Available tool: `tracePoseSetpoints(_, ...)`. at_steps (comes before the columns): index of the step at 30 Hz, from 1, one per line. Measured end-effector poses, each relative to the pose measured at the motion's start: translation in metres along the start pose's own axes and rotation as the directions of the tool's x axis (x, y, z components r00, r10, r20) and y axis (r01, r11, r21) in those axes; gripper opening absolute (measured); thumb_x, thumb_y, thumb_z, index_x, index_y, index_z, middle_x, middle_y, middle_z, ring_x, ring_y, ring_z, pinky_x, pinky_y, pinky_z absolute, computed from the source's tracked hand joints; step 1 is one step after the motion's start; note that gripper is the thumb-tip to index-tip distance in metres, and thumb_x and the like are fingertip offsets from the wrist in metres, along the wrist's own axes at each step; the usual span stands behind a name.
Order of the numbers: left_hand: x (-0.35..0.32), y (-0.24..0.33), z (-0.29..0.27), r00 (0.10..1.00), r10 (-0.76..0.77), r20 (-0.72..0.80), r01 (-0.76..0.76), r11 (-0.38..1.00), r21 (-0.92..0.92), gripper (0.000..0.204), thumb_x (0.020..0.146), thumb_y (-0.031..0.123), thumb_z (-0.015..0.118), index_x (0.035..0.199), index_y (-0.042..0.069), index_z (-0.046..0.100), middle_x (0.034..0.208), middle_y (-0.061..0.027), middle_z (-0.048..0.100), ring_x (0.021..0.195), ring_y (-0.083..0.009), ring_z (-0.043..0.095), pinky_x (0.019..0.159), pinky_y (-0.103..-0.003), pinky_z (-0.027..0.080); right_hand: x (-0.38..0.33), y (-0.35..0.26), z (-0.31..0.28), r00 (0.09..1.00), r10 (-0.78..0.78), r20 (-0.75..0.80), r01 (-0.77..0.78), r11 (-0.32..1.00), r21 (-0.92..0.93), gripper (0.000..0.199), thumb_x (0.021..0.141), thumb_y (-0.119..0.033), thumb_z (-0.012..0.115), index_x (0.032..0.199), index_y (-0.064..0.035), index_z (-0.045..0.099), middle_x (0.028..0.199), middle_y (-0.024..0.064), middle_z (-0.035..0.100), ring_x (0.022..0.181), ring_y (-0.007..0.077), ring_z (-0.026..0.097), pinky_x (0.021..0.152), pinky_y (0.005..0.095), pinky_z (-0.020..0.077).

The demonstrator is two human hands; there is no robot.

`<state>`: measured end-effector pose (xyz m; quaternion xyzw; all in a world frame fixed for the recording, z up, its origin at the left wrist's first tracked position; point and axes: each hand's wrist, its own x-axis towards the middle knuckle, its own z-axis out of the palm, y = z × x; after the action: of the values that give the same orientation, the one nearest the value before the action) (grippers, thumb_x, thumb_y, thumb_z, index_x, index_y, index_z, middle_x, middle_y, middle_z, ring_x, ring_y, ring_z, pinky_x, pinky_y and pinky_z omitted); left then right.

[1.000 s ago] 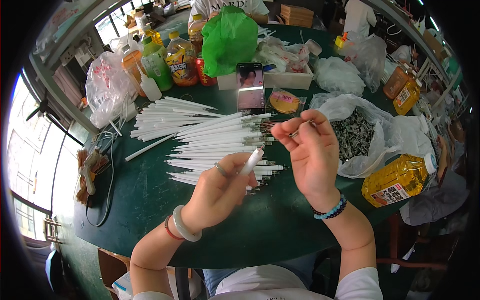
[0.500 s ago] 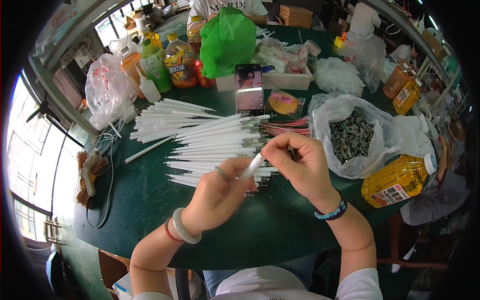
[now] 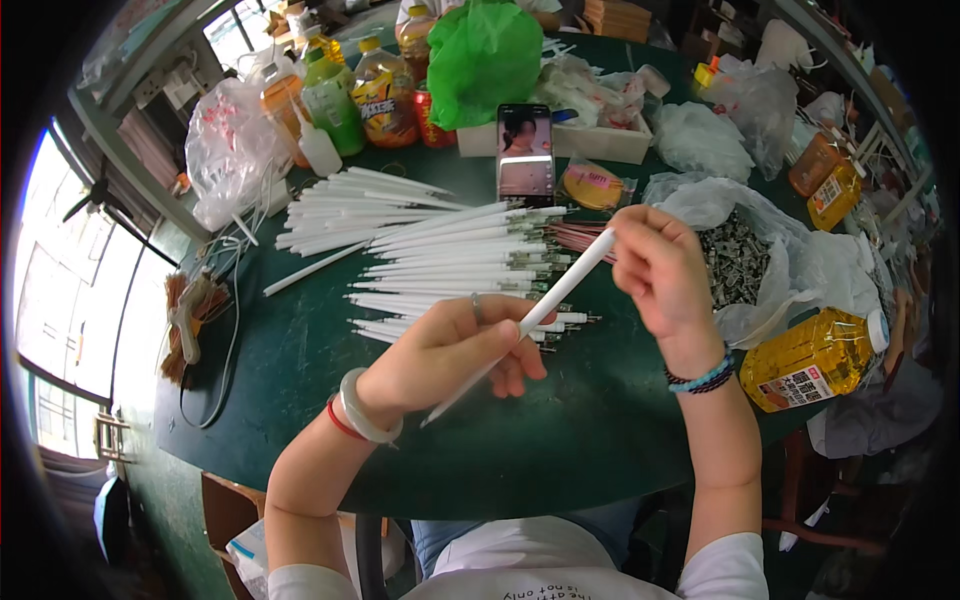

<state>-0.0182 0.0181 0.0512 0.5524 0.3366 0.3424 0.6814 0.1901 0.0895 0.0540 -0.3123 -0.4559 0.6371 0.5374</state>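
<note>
A slim white tube [image 3: 568,282] slants up to the right between my hands, over the green table. My left hand [image 3: 455,350] is closed around its middle, the thumb lying along it, and the lower end sticks out below the palm. At the upper end, the curled fingers of my right hand [image 3: 660,270] pinch the tip; whether anything small is between them is hidden. Just beyond lies a row of white tubes [image 3: 430,270] with small metal ends pointing right. Behind it is a looser pile of plain white tubes [image 3: 350,215]. Red wires [image 3: 585,238] lie partly behind the held tube.
A clear plastic bag [image 3: 680,190] of small dark metal parts [image 3: 738,260] stands right of my right hand. An oil bottle [image 3: 800,365] lies near the right edge. A lit phone [image 3: 525,155], a green bag [image 3: 480,70] and drink bottles [image 3: 385,100] stand at the back.
My right hand has moved up and right. The tube now shows at greater length, its lower end out below my left hand. The view has shifted slightly.
</note>
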Motion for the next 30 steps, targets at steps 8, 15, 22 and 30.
tracePoseSetpoints(8,-0.017,0.020,-0.012,0.921,0.322,-0.220,-0.249,0.920,0.304,0.039,0.083,0.023,0.050,0.100,-0.012,0.050,0.083,-0.0172,0.061,0.074,-0.0177,0.060,0.068,-0.028,0.050,0.017,-0.017,-0.039,0.992,-0.094,-0.082,0.107,0.981,0.163,0.008,0.082,-0.010,0.054,0.078,-0.0032,0.056,0.056,-0.0057,0.035,0.043,0.0029,0.026,0.039,0.0181,0.0220)
tracePoseSetpoints(15,-0.014,0.016,-0.002,0.575,0.807,-0.131,-0.273,0.341,0.900,0.012,0.061,-0.002,0.061,0.072,0.001,0.059,0.057,-0.0053,0.057,0.051,-0.0116,0.056,0.050,-0.020,0.045,0.018,-0.028,-0.048,0.982,-0.161,-0.100,0.178,0.965,0.193,0.012,0.083,-0.012,0.054,0.073,-0.0049,0.054,0.057,-0.0055,0.033,0.045,0.0030,0.026,0.040,0.0179,0.0216)
tracePoseSetpoints(22,-0.015,0.015,0.000,0.563,0.811,-0.160,-0.247,0.349,0.904,0.011,0.061,-0.002,0.060,0.071,0.001,0.059,0.054,-0.0041,0.055,0.047,-0.0106,0.055,0.047,-0.019,0.044,0.014,-0.031,-0.042,0.967,-0.243,-0.079,0.252,0.956,0.152,0.011,0.084,-0.012,0.054,0.079,-0.0024,0.056,0.057,-0.0051,0.035,0.045,0.0030,0.027,0.040,0.0181,0.0215)
tracePoseSetpoints(30,-0.017,0.015,0.001,0.572,0.801,-0.175,-0.253,0.375,0.892,0.008,0.062,-0.003,0.060,0.069,0.000,0.059,0.050,-0.0026,0.053,0.042,-0.0082,0.052,0.042,-0.018,0.041,0.011,-0.034,-0.042,0.950,-0.298,-0.094,0.308,0.944,0.118,0.012,0.084,-0.012,0.053,0.082,-0.0012,0.057,0.057,-0.0053,0.035,0.045,0.0028,0.027,0.040,0.0182,0.0217)
